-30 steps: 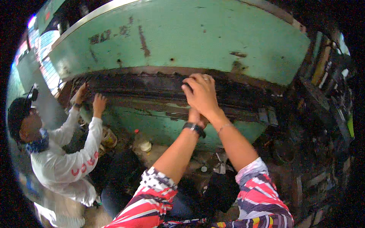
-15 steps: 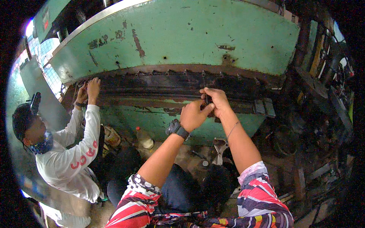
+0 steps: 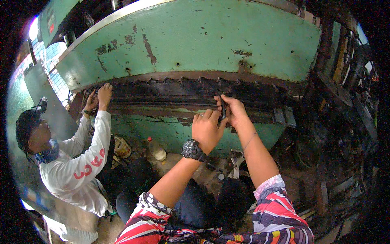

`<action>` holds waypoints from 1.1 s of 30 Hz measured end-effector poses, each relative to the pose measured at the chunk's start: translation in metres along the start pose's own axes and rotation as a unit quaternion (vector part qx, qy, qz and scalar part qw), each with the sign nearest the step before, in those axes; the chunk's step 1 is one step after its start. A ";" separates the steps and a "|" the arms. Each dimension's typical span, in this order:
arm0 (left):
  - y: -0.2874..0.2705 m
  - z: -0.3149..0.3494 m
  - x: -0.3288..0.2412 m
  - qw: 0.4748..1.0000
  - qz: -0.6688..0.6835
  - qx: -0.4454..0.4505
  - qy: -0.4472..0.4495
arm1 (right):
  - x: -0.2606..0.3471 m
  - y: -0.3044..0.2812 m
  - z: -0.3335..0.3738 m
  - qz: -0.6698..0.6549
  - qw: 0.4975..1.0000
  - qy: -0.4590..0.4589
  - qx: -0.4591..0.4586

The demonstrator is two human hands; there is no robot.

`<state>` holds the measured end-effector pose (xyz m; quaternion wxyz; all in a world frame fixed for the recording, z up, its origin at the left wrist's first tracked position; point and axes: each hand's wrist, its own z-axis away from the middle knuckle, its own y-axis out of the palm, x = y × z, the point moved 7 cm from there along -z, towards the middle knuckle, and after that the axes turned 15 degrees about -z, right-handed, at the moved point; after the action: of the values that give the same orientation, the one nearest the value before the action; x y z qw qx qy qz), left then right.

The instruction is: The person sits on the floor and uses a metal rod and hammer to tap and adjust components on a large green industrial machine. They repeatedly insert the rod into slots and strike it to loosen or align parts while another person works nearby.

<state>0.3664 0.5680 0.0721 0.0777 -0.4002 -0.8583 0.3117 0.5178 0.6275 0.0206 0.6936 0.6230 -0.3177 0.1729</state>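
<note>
My right hand (image 3: 232, 110) is closed around a slim black tool (image 3: 223, 107), a narrow bar held roughly upright whose exact kind I cannot make out. Its fingers curl just in front of the dark slot of a green machine (image 3: 195, 42). My left hand (image 3: 206, 129), a black watch on its wrist, is closed at the tool's lower end, thumb against it; the fingers' undersides are hidden. Above both hands, a row of small bolts (image 3: 219, 80) runs along the rusty lower edge of the green upper panel. A dark metal beam (image 3: 170, 90) lies beneath them.
At the left, another person in a white sleeve (image 3: 94, 162) has both hands raised to the machine's left end. A red-capped bottle (image 3: 157, 149) stands on the floor below the green lower panel (image 3: 140, 130). A metal block (image 3: 284, 116) sits at the bed's right end.
My left hand has shifted slightly down and right, its fingers now more stretched along the tool's lower end. More of the black tool shows. The view has shifted slightly.
</note>
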 end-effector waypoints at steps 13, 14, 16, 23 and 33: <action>-0.024 -0.005 -0.014 0.996 -0.017 -0.074 0.040 | 0.016 0.013 0.017 -0.025 0.999 0.000 0.023; -0.023 -0.006 -0.012 0.997 -0.012 -0.071 0.027 | 0.018 0.016 0.017 -0.027 0.999 0.003 0.028; -0.026 -0.008 -0.013 0.998 -0.001 -0.062 0.004 | 0.020 0.018 0.024 -0.034 0.999 0.012 0.015; 0.038 0.017 -0.007 0.617 0.667 0.130 -0.397 | 0.015 0.012 0.040 0.019 0.995 0.070 -0.067; 0.020 0.033 0.027 0.660 0.630 0.087 -0.400 | -0.009 0.039 0.016 0.063 0.998 0.024 0.018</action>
<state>0.3485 0.5825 0.0310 -0.4536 -0.6731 -0.3183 0.4898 0.4830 0.6192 0.0442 0.6772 0.6100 -0.3366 0.2365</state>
